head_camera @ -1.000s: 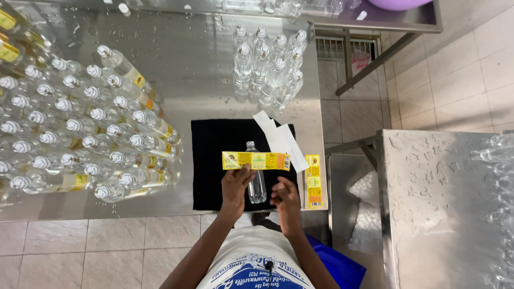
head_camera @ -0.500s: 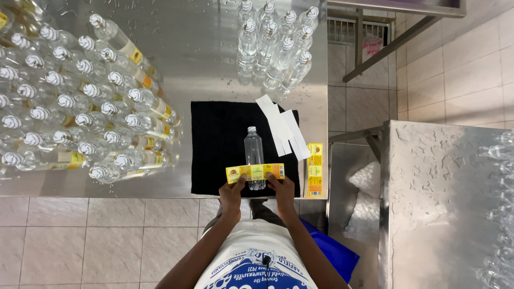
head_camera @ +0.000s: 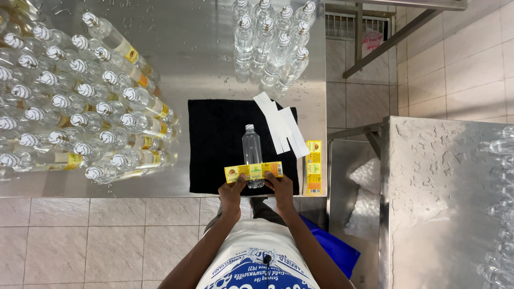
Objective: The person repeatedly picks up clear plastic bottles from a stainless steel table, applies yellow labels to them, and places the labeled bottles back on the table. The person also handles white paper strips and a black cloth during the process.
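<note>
The yellow label (head_camera: 254, 172) covers the lower part of the clear bottle (head_camera: 252, 152), and its print is too small to read. At the left, the labelled bottles (head_camera: 80, 107) run past the picture's edge. The far unlabelled bottles (head_camera: 273, 37) are cut off at the top.

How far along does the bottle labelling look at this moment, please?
Done: many labelled bottles stand at the left of the steel table. In hand: left hand and right hand press a yellow label across one clear bottle on the black mat. Left: the unlabelled bottles farther back.
</note>
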